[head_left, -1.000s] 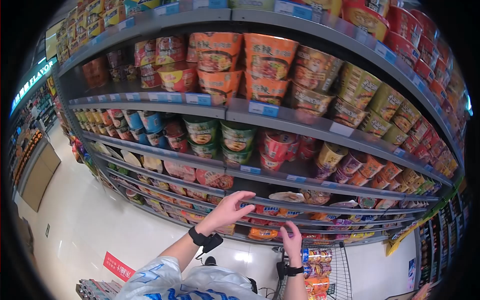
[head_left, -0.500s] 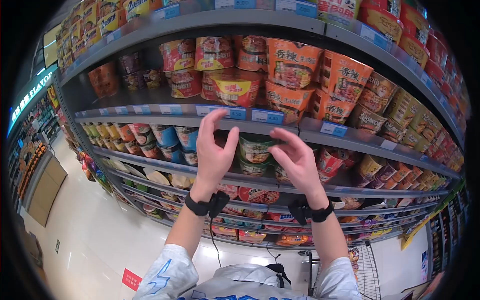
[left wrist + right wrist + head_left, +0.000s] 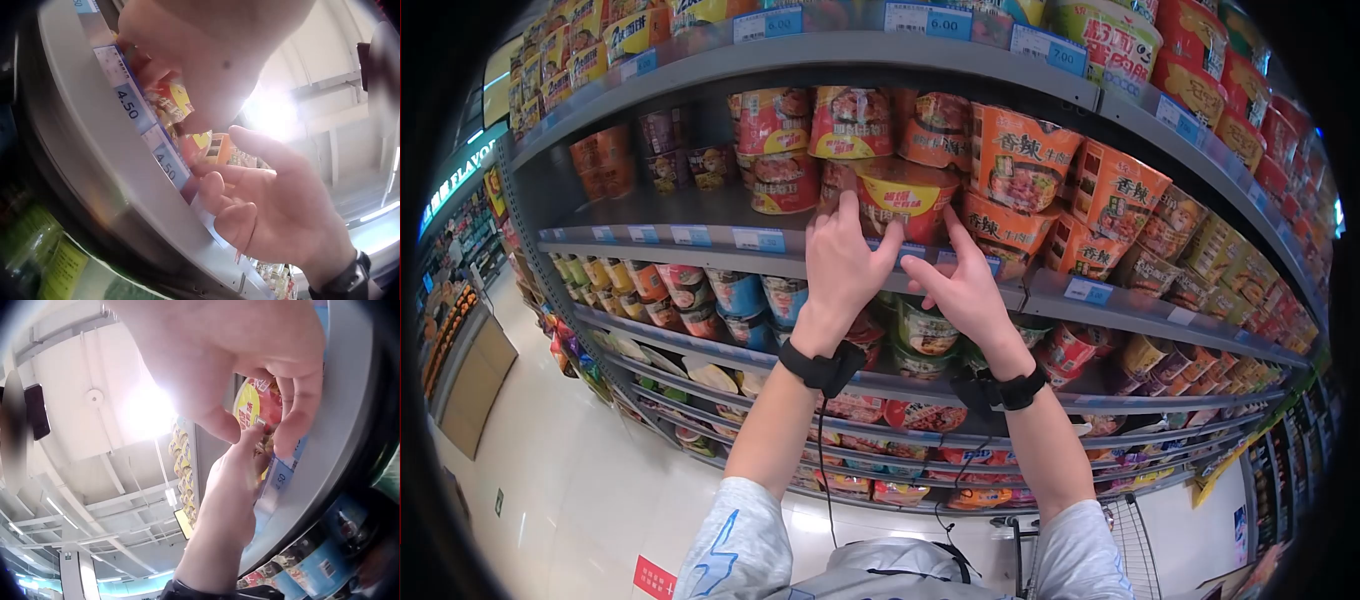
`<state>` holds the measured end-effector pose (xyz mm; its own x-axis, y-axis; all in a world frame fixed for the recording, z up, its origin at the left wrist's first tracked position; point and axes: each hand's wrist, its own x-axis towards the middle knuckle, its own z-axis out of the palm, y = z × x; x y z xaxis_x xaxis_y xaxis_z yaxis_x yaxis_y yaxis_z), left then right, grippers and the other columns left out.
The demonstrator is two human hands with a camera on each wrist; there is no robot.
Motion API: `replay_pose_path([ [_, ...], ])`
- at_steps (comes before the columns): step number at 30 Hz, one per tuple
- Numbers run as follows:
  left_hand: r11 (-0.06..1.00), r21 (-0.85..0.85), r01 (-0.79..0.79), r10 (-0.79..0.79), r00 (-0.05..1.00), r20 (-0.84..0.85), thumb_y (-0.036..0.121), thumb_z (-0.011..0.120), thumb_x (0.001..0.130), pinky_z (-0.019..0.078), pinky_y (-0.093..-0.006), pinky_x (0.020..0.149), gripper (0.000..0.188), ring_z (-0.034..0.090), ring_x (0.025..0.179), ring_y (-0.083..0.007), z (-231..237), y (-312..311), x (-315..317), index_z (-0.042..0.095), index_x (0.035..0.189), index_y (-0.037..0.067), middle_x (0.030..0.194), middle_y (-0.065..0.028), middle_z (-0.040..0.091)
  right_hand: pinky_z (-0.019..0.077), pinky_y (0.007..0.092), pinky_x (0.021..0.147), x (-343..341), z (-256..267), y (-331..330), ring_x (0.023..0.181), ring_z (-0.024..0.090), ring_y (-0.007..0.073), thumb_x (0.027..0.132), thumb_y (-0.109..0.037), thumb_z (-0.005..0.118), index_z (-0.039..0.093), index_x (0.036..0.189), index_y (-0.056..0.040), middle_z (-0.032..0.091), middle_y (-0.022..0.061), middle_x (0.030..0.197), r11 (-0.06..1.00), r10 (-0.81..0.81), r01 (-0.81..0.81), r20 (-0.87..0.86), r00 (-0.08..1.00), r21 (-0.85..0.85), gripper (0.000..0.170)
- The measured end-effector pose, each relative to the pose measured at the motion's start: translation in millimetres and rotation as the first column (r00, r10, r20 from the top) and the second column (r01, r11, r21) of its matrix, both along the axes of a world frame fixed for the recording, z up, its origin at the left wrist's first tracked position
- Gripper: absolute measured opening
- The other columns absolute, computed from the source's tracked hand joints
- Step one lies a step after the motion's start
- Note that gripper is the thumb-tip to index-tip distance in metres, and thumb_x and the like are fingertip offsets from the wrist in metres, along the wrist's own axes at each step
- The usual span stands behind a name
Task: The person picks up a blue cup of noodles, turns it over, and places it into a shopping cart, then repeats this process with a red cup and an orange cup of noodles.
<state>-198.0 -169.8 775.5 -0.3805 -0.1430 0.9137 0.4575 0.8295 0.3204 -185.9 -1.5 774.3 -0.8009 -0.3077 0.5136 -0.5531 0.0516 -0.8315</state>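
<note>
Two hands [image 3: 847, 262], apparently one cart [image 3: 1136, 530]

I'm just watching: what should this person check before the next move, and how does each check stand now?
1. Hands placed on both sides: ok. The left hand is at the left of the red-and-yellow round tub, the right hand at its right.
2. Firm hold: cannot tell. Fingertips are at the tub, but their pressure doesn't show.
3. Tub's base free of the grey metal shelf: cannot tell; the hands hide it.
4. Spare room at the right: not ok. Stacked orange paper tubs stand close by.
5. Black wire shopping cart nearby: ok, at lower right.
</note>
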Motion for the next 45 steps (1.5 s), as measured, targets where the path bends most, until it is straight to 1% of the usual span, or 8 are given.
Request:
replay_pose_path([
  [9, 0.974, 0.160, 0.159, -0.159, 0.987, -0.009, 0.028, 0.072, 0.081, 0.0487, -0.0507, 0.076, 0.063, 0.062, 0.085, -0.0471, 2.7, 5.1, -6.9, 0.050, 0.127, -0.008, 0.087, -0.0303, 0.064, 0.0522, 0.0243, 0.063, -3.1, 2.2, -0.2, 0.079, 0.066, 0.0113, 0.087, -0.023, 0.071, 0.009, 0.156, 0.0016, 0.067, 0.0099, 0.096, 0.994, 0.030, -0.028, 0.019, 0.999, -0.108, 0.096],
  [11, 0.972, 0.173, 0.157, -0.159, 0.987, -0.004, 0.023, 0.071, 0.083, 0.0514, -0.0382, 0.067, 0.066, 0.067, 0.072, -0.0303, 4.9, 4.8, -10.9, 0.047, 0.138, -0.004, 0.081, -0.0169, 0.067, 0.0522, 0.0243, 0.063, -0.8, 6.7, -3.2, 0.079, 0.065, 0.0110, 0.087, -0.023, 0.071, 0.008, 0.156, 0.0013, 0.066, 0.0101, 0.099, 0.993, 0.027, -0.027, 0.001, 1.000, -0.118, 0.096],
  [15, 0.966, 0.172, 0.191, -0.184, 0.981, -0.056, 0.024, 0.071, 0.084, 0.0527, -0.0361, 0.067, 0.066, 0.067, 0.070, -0.0265, 9.7, 4.0, -15.4, 0.047, 0.139, -0.005, 0.079, -0.0143, 0.068, 0.0523, 0.0242, 0.063, 0.0, 7.3, -6.8, 0.081, 0.064, 0.0107, 0.087, -0.020, 0.071, 0.007, 0.156, 0.0005, 0.064, 0.0104, 0.106, 0.988, 0.051, -0.048, 0.016, 0.999, -0.150, 0.097],
  [22, 0.965, 0.161, 0.208, -0.181, 0.969, -0.166, 0.031, 0.074, 0.085, 0.0518, -0.0357, 0.084, 0.067, 0.065, 0.096, -0.0284, 28.7, 6.2, -17.7, 0.051, 0.137, -0.004, 0.108, -0.0214, 0.061, 0.0520, 0.0235, 0.062, 0.6, 14.2, -11.8, 0.085, 0.065, 0.0116, 0.088, -0.018, 0.070, 0.006, 0.156, 0.0014, 0.058, 0.0137, 0.123, 0.977, 0.069, -0.073, -0.027, 0.997, -0.199, 0.095],
  [24, 0.965, 0.165, 0.202, -0.184, 0.976, -0.116, 0.032, 0.075, 0.084, 0.0502, -0.0366, 0.089, 0.067, 0.061, 0.105, -0.0300, 31.8, 8.2, -9.7, 0.052, 0.137, -0.002, 0.114, -0.0209, 0.053, 0.0523, 0.0228, 0.062, 5.0, 16.3, -10.7, 0.088, 0.066, 0.0146, 0.088, -0.011, 0.069, 0.012, 0.156, -0.0008, 0.045, 0.0158, 0.139, 0.963, 0.132, -0.131, -0.014, 0.991, -0.234, 0.090],
  [28, 0.939, 0.222, 0.263, -0.253, 0.965, -0.072, 0.032, 0.075, 0.084, 0.0501, -0.0365, 0.090, 0.068, 0.061, 0.106, -0.0293, 27.2, 13.4, 4.6, 0.051, 0.136, -0.004, 0.116, -0.0203, 0.053, 0.0529, 0.0235, 0.068, 15.0, 14.5, -5.4, 0.091, 0.062, 0.0109, 0.087, -0.017, 0.072, 0.002, 0.155, 0.0036, 0.053, 0.0142, 0.133, 0.967, 0.111, -0.119, -0.049, 0.993, -0.227, 0.100],
  [35, 0.910, 0.254, 0.329, -0.313, 0.944, -0.103, 0.035, 0.077, 0.081, 0.0490, -0.0391, 0.092, 0.075, 0.058, 0.108, -0.0316, 22.4, 16.2, 12.2, 0.049, 0.135, -0.009, 0.118, -0.0207, 0.050, 0.0525, 0.0246, 0.075, 25.7, 13.8, -2.4, 0.095, 0.062, 0.0107, 0.087, -0.016, 0.072, 0.002, 0.154, 0.0059, 0.058, 0.0144, 0.124, 0.956, 0.140, -0.146, -0.043, 0.989, -0.253, 0.100],
  [45, 0.901, 0.255, 0.351, -0.326, 0.935, -0.138, 0.034, 0.072, 0.088, 0.0487, -0.0383, 0.094, 0.066, 0.058, 0.112, -0.0311, 32.1, 17.8, 11.5, 0.051, 0.136, -0.005, 0.124, -0.0220, 0.050, 0.0534, 0.0270, 0.083, 28.2, 26.2, -2.2, 0.102, 0.062, 0.0147, 0.087, -0.015, 0.072, 0.000, 0.153, 0.0078, 0.035, 0.0202, 0.149, 0.948, 0.175, -0.189, -0.078, 0.982, -0.256, 0.101],
])
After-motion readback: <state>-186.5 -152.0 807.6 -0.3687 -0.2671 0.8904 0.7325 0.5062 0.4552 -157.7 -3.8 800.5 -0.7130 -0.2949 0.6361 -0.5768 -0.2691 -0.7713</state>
